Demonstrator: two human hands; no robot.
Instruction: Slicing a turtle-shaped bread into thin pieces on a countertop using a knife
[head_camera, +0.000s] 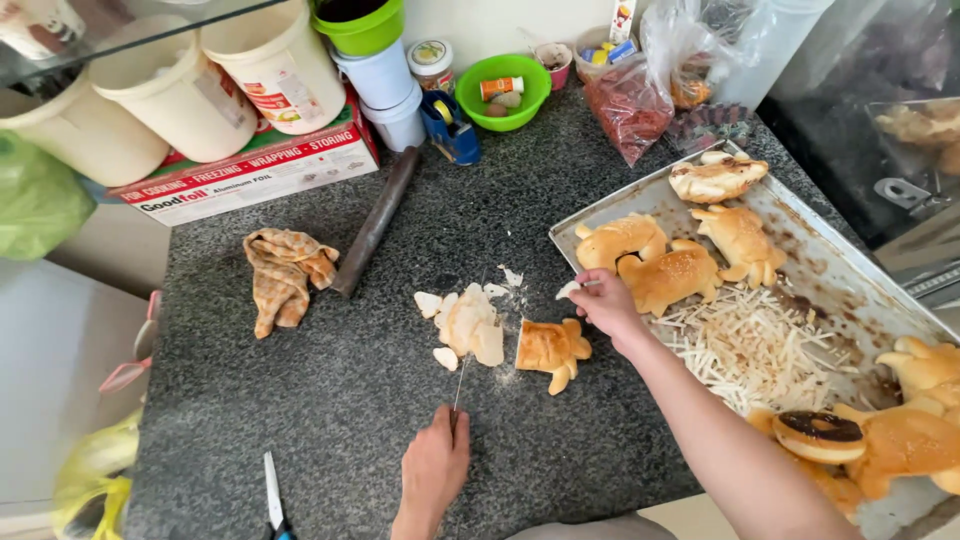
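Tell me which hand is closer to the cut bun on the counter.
Right. The right hand hovers just above and right of the cut bun; the left hand is lower left, gripping a knife.

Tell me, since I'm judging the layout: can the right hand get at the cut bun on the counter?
Probably yes. The right hand, pinching a small white piece, hovers just above and right of the cut bun, with only bare counter between.

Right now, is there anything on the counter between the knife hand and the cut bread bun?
Nothing visible blocks it. The left hand holds a thin knife whose blade points toward the pile of white bread pieces. The cut bun lies just beside that pile, with bare counter between it and the hand.
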